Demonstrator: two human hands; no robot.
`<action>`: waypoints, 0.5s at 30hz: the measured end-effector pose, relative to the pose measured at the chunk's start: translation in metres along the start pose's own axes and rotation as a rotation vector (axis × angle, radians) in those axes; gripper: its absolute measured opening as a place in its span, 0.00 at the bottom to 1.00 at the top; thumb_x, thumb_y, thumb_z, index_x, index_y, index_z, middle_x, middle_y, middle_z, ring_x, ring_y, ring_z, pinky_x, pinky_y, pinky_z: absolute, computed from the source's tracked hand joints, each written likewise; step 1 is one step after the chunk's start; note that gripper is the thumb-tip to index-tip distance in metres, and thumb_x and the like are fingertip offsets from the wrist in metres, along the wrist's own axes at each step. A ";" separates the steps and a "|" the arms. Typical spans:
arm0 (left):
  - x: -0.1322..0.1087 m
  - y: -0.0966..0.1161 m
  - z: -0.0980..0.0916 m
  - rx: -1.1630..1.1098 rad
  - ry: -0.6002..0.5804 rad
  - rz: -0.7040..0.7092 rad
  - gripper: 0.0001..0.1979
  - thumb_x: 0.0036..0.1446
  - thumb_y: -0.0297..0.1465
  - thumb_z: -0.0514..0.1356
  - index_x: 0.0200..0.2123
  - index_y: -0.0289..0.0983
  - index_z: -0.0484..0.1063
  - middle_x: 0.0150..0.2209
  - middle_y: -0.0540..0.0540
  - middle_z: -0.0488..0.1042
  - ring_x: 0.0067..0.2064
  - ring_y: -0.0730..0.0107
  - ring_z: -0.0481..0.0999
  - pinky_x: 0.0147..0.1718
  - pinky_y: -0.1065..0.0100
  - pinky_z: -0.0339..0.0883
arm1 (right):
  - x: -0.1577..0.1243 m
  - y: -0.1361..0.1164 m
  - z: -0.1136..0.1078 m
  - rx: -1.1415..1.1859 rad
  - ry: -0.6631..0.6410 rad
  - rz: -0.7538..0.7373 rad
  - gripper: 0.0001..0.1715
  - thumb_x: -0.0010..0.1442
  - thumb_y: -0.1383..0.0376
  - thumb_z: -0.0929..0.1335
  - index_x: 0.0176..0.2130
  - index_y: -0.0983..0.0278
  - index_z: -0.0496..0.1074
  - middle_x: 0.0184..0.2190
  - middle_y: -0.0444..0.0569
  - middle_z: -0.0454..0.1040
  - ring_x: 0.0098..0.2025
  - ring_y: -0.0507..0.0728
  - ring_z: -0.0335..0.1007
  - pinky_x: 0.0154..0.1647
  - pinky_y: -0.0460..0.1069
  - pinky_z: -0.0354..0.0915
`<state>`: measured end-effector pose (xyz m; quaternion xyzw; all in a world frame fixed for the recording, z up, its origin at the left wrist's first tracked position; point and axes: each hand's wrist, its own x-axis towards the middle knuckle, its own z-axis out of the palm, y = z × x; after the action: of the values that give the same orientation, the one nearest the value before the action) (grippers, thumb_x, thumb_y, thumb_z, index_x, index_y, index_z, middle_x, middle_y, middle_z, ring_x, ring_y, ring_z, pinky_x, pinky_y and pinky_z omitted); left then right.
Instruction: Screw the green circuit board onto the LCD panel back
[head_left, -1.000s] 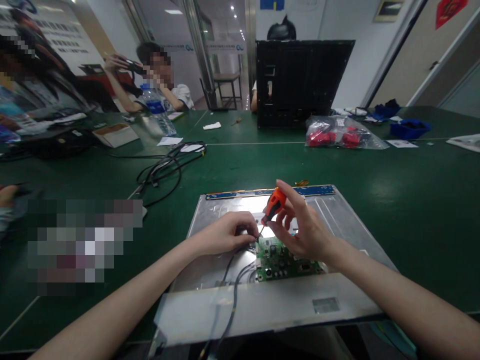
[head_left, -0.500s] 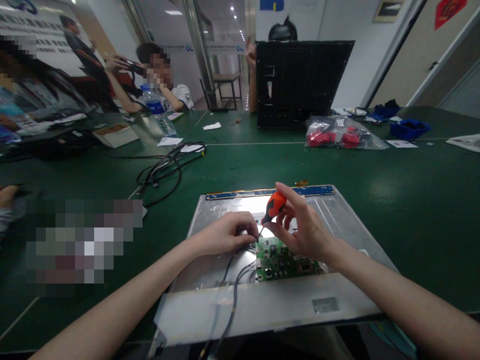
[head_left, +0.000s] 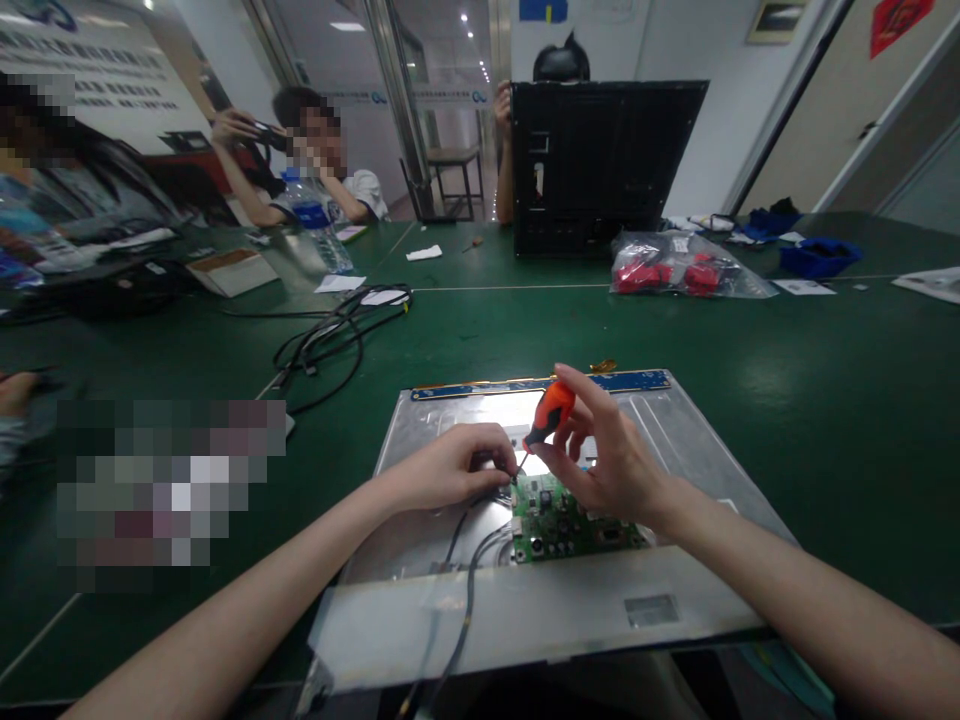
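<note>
Centre frame, I see the right hand (head_left: 611,465) with its grip pinched round the orange handle of a small screwdriver (head_left: 550,412). The tool leans to the upper right, its tip down at the upper left corner of a green circuit board (head_left: 570,520). The left hand (head_left: 450,465) lies just left of that tip, fingers curled down onto the metal panel (head_left: 675,430). I cannot tell whether its grip is clenched on anything or only pressing.

The board sits in the lower middle of the panel, and grey cables (head_left: 469,570) run from its left edge toward the bottom of the frame. A blue strip (head_left: 630,381) lines the panel's far edge. The panel lies flat on the green surface (head_left: 825,400).

Higher up, left of centre, black leads (head_left: 337,330) lie in a loose tangle, well apart from the panel. At the top middle a black monitor shell (head_left: 600,165) stands upright, with a clear bag of red parts (head_left: 675,272) just right of its foot. A water bottle (head_left: 316,225) stands in the upper left.
</note>
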<state>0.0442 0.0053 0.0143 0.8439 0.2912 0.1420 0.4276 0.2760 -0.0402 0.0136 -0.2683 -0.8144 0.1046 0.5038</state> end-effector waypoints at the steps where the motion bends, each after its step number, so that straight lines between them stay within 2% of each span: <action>1: 0.000 0.000 0.000 -0.001 -0.001 0.002 0.01 0.59 0.28 0.63 0.34 0.38 0.75 0.35 0.48 0.77 0.37 0.65 0.73 0.38 0.65 0.66 | 0.000 0.001 0.000 -0.001 0.000 -0.003 0.47 0.68 0.71 0.67 0.75 0.50 0.42 0.36 0.43 0.74 0.25 0.51 0.73 0.20 0.44 0.68; 7: 0.000 0.000 -0.001 -0.006 -0.005 0.004 0.02 0.59 0.30 0.62 0.34 0.38 0.75 0.36 0.48 0.77 0.37 0.64 0.73 0.38 0.65 0.65 | 0.001 0.002 -0.002 -0.010 -0.008 -0.039 0.45 0.69 0.69 0.67 0.75 0.51 0.44 0.38 0.45 0.75 0.25 0.50 0.72 0.20 0.44 0.68; 15: 0.000 -0.002 0.000 -0.008 0.002 0.007 0.02 0.60 0.29 0.63 0.34 0.38 0.75 0.35 0.48 0.77 0.37 0.63 0.73 0.38 0.65 0.65 | 0.001 -0.001 -0.003 0.018 -0.034 0.005 0.48 0.67 0.72 0.65 0.76 0.53 0.42 0.36 0.46 0.76 0.25 0.52 0.74 0.20 0.45 0.68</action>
<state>0.0437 0.0067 0.0126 0.8430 0.2879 0.1456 0.4303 0.2780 -0.0412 0.0166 -0.2640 -0.8210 0.1180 0.4922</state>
